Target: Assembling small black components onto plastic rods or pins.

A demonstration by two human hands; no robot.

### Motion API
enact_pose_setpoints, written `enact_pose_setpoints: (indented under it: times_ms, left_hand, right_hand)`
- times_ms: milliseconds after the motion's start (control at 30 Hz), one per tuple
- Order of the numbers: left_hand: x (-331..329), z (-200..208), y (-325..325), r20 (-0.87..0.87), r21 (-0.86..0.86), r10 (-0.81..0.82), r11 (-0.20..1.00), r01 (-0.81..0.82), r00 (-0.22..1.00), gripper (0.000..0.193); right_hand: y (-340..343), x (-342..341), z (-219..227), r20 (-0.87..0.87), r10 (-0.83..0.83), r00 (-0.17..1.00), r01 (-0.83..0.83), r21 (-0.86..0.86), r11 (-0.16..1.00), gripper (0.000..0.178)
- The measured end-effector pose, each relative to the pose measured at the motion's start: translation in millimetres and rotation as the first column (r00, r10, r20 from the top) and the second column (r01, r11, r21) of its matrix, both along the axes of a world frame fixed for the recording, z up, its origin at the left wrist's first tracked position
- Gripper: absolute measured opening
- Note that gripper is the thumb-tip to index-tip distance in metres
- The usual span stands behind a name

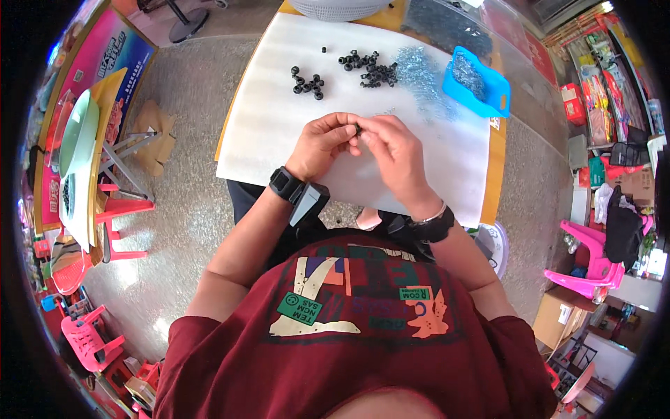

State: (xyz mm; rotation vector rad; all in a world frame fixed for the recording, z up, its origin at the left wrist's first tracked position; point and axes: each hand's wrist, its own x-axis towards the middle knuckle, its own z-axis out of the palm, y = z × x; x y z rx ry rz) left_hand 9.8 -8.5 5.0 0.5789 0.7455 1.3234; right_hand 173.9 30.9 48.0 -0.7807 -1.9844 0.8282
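Note:
My left hand (326, 143) pinches a small black round part (358, 130) between thumb and fingertips, above the near part of the white-covered table (272, 133). My right hand (393, 148) meets it from the other side, fingertips closed at the same part; whether it also holds something tiny is hidden. Beyond my hands lie a small group of black round parts (308, 86) and a larger heap of them (377, 74). To the right of that heap spreads a pile of thin, shiny, clear-bluish pieces (419, 73), too small to make out singly.
A blue plastic basket (494, 105) with more shiny pieces stands at the table's right edge. A grey perforated basket (335, 8) sits at the far edge. To the left is a side table with a pale green basin (80, 133); a pink chair (593, 258) stands at right.

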Motion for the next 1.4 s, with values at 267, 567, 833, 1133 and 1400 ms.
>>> enact_pose_setpoints:
  times_ms: [267, 567, 833, 1133, 1400]
  left_hand:
    - [0.9, 6.6, -0.5, 0.013, 0.021, 0.026, 0.999, -0.027, 1.000, 0.020]
    - [-2.2, 11.2, -10.8, -0.020, 0.005, -0.098, 0.995, 0.098, 0.995, 0.019]
    - [-2.5, 11.7, -10.1, -0.078, 0.025, -0.137, 0.990, 0.139, 0.988, 0.017]
    - [-3.4, 9.6, -8.3, 0.016, -0.016, -0.051, 0.999, 0.052, 0.999, 0.020]
    - [-1.8, 7.3, -5.4, 0.036, -0.007, -0.027, 1.000, 0.027, 0.999, 0.020]
  right_hand:
    - [80.0, -8.9, 2.8, 0.189, -0.107, 0.976, 0.075, 0.167, 0.983, 0.007]
    - [90.1, -67.8, -2.1, 0.366, 0.150, 0.918, -0.228, 0.180, 0.957, 0.008]
    - [85.9, -91.2, -11.9, 0.485, 0.170, 0.858, -0.284, 0.171, 0.943, 0.015]
    - [107.1, -49.0, 4.3, 0.307, 0.050, 0.950, -0.083, 0.096, 0.992, 0.011]
    - [111.1, -24.1, 0.0, 0.391, -0.006, 0.920, -0.045, 0.121, 0.992, 0.008]
